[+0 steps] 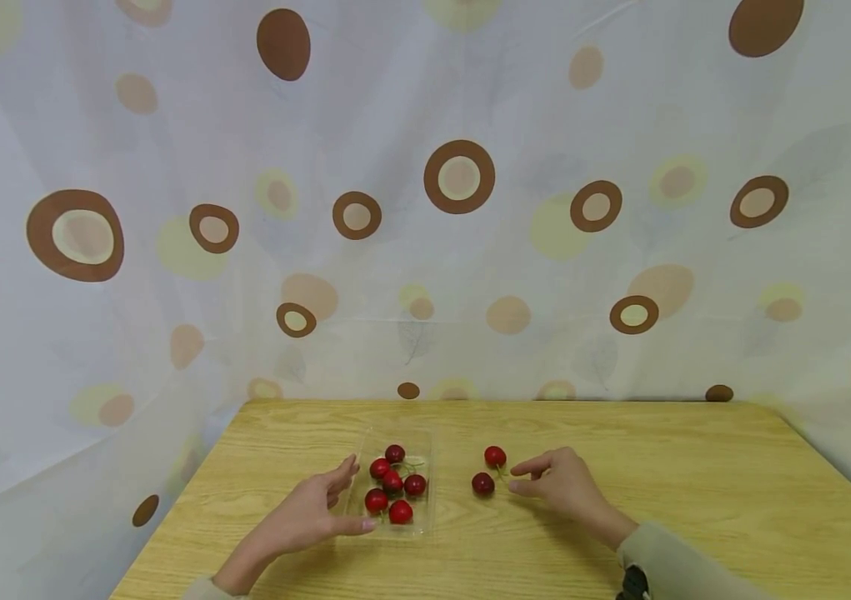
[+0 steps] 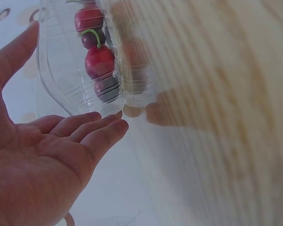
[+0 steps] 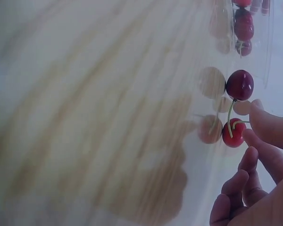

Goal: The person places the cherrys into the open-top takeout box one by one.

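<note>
A clear plastic box (image 1: 431,500) with several red and dark red cherries (image 1: 392,482) in it lies on the wooden table. My left hand (image 1: 312,508) is at the box's left side, thumb spread from the other fingers. In the left wrist view, the fingertips (image 2: 115,126) are right at the box's lower edge. Outside the box, to its right, lie a bright red cherry (image 1: 495,456) and a dark cherry (image 1: 483,484), both with green stems. My right hand (image 1: 563,483) is just right of them, holding nothing, its thumb and forefinger apart beside the stems.
The light wooden table (image 1: 695,483) reaches back to a pale curtain (image 1: 395,275) patterned with brown and yellow rounds. The same cloth runs along the left side. A dark object (image 1: 633,581) is at the right sleeve cuff.
</note>
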A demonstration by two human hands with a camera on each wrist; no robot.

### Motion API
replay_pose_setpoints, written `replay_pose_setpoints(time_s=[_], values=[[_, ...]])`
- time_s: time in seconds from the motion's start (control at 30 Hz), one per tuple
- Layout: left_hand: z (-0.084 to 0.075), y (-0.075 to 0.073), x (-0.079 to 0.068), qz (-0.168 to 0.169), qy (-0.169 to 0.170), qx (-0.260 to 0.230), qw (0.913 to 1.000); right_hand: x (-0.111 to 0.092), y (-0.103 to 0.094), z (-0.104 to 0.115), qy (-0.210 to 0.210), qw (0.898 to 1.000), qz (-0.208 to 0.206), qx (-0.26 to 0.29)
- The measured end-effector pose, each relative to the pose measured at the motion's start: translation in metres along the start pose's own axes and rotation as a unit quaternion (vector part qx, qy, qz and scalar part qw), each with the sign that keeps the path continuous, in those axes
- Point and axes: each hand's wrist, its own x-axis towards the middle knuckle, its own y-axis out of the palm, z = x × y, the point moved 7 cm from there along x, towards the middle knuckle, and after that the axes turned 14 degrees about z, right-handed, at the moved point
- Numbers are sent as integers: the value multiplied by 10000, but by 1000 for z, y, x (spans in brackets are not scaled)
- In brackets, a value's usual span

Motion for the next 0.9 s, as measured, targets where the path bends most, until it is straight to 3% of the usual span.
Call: replay_pose_setpoints(time_s=[0.9], values=[[0, 0, -1, -26, 8, 58, 10000, 8, 3, 4, -13, 9991, -336, -270]])
